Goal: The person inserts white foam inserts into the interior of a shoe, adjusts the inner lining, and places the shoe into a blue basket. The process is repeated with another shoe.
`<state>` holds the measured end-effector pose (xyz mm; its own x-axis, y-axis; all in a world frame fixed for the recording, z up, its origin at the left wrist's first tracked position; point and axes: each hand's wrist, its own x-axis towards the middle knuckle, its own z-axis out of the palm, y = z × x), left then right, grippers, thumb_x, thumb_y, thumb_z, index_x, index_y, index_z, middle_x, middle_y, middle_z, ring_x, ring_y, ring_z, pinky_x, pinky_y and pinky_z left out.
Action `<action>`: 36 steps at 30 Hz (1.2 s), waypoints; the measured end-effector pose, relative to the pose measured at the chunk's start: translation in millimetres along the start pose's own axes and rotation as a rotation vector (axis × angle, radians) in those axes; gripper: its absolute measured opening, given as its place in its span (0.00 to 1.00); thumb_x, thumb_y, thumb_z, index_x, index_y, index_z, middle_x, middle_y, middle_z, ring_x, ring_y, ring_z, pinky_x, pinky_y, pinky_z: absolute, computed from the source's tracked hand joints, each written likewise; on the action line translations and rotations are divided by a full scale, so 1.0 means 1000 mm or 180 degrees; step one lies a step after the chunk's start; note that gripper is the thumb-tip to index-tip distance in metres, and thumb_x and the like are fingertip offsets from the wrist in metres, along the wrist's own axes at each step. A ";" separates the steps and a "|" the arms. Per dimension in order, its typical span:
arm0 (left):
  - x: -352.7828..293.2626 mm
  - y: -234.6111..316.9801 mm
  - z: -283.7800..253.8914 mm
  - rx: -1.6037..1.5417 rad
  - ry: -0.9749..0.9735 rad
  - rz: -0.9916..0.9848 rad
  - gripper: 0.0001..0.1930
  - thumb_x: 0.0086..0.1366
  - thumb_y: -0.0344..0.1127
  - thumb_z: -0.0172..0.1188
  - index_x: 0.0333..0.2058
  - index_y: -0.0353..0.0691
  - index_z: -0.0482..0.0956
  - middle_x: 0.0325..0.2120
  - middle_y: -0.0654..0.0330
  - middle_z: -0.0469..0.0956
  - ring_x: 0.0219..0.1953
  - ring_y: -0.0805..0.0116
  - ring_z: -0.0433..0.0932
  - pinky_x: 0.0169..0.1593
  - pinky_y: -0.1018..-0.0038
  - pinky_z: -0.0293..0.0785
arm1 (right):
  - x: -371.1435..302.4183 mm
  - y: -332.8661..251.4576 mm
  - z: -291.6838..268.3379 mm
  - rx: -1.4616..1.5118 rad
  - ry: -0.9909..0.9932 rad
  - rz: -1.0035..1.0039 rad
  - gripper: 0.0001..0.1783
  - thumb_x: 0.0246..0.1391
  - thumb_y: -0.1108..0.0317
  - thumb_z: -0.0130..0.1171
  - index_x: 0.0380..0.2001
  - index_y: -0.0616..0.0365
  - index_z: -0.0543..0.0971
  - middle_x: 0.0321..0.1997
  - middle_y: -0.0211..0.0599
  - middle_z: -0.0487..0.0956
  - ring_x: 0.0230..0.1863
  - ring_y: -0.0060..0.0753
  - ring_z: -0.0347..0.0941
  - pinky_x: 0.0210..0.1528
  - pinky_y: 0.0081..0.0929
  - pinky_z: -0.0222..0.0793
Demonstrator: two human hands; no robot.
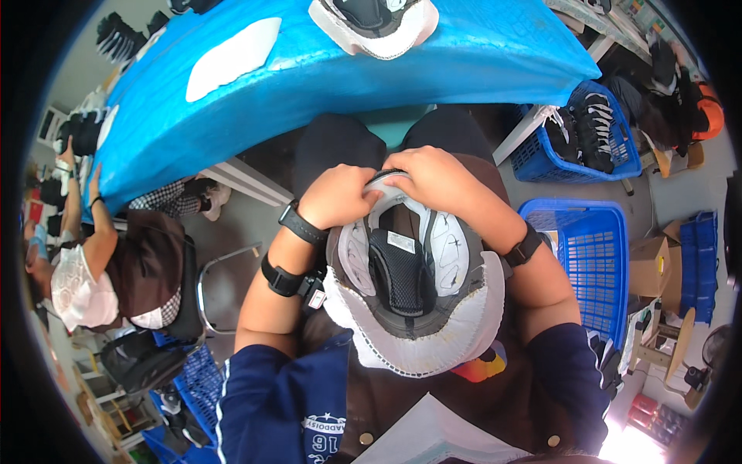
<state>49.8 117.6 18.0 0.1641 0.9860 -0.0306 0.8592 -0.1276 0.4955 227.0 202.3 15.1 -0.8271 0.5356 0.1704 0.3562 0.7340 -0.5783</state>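
The shoe upper (413, 290) sits at the centre of the frame in the person's lap, sole side toward the body, with its white lasting margin flared out and no sole on it, so by the look of it the fitting at the heel end is in hand and the bottom is not yet closed. The left hand (338, 197) and right hand (434, 178) meet just above it, fingers curled shut on the collar rim, wrists bent inward. Another upper (376, 23) lies on the blue surface (325, 69) above.
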 end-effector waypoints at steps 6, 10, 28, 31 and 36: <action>-0.007 -0.004 -0.003 0.0029 -0.0251 0.0233 0.14 0.54 0.33 0.60 0.40 0.35 0.74 0.27 0.43 0.77 0.32 0.43 0.76 0.34 0.57 0.72 | -0.036 0.000 -0.041 0.1335 0.0126 0.0555 0.16 0.47 0.64 0.63 0.40 0.59 0.77 0.38 0.47 0.77 0.37 0.45 0.76 0.40 0.31 0.71; -0.009 -0.007 -0.015 -0.0569 -0.0810 0.0543 0.32 0.51 0.25 0.58 0.56 0.38 0.58 0.31 0.42 0.77 0.33 0.43 0.77 0.34 0.59 0.72 | -0.057 -0.012 -0.047 0.0099 0.0287 0.0250 0.10 0.45 0.65 0.65 0.30 0.58 0.79 0.33 0.40 0.72 0.37 0.42 0.70 0.41 0.33 0.68; 0.040 0.006 -0.014 -0.0583 -0.0561 0.0742 0.14 0.64 0.43 0.52 0.30 0.38 0.80 0.25 0.47 0.77 0.29 0.46 0.76 0.33 0.60 0.72 | -0.056 -0.019 -0.022 -0.0146 -0.0043 0.0141 0.07 0.49 0.73 0.54 0.26 0.66 0.79 0.46 0.51 0.71 0.38 0.54 0.71 0.44 0.42 0.68; 0.035 0.010 -0.007 -0.0451 -0.0280 0.0666 0.14 0.63 0.42 0.52 0.25 0.38 0.78 0.22 0.48 0.76 0.27 0.45 0.75 0.31 0.59 0.71 | -0.059 -0.019 -0.025 0.0095 -0.0381 0.0338 0.12 0.56 0.68 0.50 0.27 0.65 0.79 0.56 0.55 0.66 0.52 0.56 0.67 0.55 0.41 0.62; 0.030 0.014 0.007 -0.0012 0.0226 0.0791 0.13 0.64 0.39 0.52 0.24 0.36 0.73 0.21 0.46 0.73 0.27 0.44 0.74 0.30 0.55 0.67 | -0.060 -0.022 -0.028 -0.0249 -0.0618 0.0107 0.09 0.47 0.71 0.53 0.25 0.65 0.80 0.56 0.59 0.63 0.50 0.59 0.65 0.52 0.42 0.64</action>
<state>70.1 144.8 17.8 0.3354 0.9295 0.1535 0.7949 -0.3667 0.4834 280.5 165.8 39.6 -0.8797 0.4754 -0.0091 0.4114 0.7513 -0.5160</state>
